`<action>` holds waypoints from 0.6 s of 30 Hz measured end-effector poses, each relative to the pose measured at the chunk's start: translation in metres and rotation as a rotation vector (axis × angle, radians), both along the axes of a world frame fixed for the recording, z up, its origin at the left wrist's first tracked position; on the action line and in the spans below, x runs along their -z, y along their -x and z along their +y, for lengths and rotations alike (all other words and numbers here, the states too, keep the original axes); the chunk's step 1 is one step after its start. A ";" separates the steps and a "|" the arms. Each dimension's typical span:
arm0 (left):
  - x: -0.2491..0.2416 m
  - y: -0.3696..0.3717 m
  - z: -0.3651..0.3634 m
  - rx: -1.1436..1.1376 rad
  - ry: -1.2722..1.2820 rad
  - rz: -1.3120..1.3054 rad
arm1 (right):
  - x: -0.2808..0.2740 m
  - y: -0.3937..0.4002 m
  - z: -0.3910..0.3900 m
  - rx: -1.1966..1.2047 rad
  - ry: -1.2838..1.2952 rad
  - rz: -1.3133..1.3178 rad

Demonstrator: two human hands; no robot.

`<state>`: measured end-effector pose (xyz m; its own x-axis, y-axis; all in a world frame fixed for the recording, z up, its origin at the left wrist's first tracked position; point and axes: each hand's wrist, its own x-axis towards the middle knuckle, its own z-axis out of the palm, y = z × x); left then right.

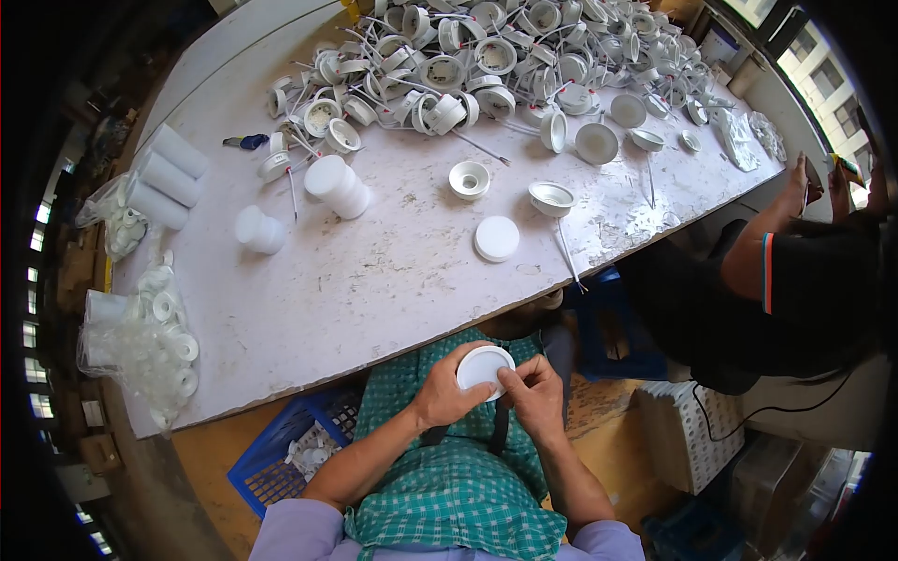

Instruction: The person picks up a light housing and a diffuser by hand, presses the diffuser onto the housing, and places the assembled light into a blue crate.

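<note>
Over my lap, just off the table's front edge, I hold a round white lamp housing [481, 367] with a pale disc filling its face. My left hand [443, 391] wraps round its left side. My right hand [536, 396] grips the right rim, fingers curled and thumb pressed at the edge. On the table nearest my hands lie a flat white disc [497, 239], a white ring-shaped lamp part [469, 180] and a bowl-shaped lamp housing [552, 197] with a cable trailing to the edge. A stack of white discs [338, 187] stands farther left, beside a smaller stack [259, 230].
A big heap of wired white lamp housings [496, 58] covers the table's [374, 309] back. Plastic-wrapped rolls [166, 178] and bagged rings [164, 337] line the left. A blue crate [281, 458] stands below. A co-worker's arm [762, 248] is at the right.
</note>
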<state>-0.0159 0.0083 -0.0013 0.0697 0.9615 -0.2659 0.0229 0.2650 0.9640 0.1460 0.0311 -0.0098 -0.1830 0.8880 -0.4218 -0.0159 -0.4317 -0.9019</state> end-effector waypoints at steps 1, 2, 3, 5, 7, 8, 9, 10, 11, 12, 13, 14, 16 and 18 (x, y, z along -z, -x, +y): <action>0.000 0.000 0.001 0.000 0.001 0.001 | 0.000 0.000 -0.001 0.000 0.001 0.001; -0.001 0.001 0.001 0.010 0.006 0.001 | 0.000 0.000 -0.003 0.012 -0.023 0.002; -0.002 0.001 0.002 0.021 0.011 0.001 | 0.001 0.000 -0.005 0.024 -0.048 0.003; 0.005 0.002 0.002 0.040 0.002 -0.008 | 0.001 0.000 -0.006 0.038 -0.049 0.020; 0.007 0.002 0.001 0.059 -0.007 -0.017 | -0.001 0.000 -0.006 0.051 -0.051 0.035; 0.006 0.001 0.001 0.059 -0.027 -0.061 | -0.002 0.000 -0.006 0.084 -0.049 0.054; 0.005 0.001 0.002 0.059 -0.048 -0.104 | -0.003 0.000 -0.005 0.118 -0.046 0.074; 0.003 0.000 0.002 0.059 -0.047 -0.102 | -0.002 -0.001 -0.004 0.118 -0.046 0.076; 0.000 -0.001 0.003 0.068 -0.027 -0.068 | -0.001 -0.003 -0.003 0.098 -0.057 0.060; -0.002 -0.002 0.003 0.075 -0.007 -0.033 | 0.001 -0.005 -0.002 0.077 -0.068 0.044; -0.001 -0.003 0.004 0.072 -0.007 -0.030 | 0.003 -0.005 0.000 0.074 -0.069 0.047; 0.002 -0.004 0.004 0.064 0.020 -0.060 | 0.005 -0.005 0.001 0.094 -0.112 0.076; 0.002 -0.005 0.005 0.054 0.048 -0.089 | 0.007 -0.006 0.005 0.113 -0.155 0.106; 0.000 -0.005 0.007 0.153 0.141 -0.211 | 0.007 -0.008 0.010 0.003 -0.294 -0.075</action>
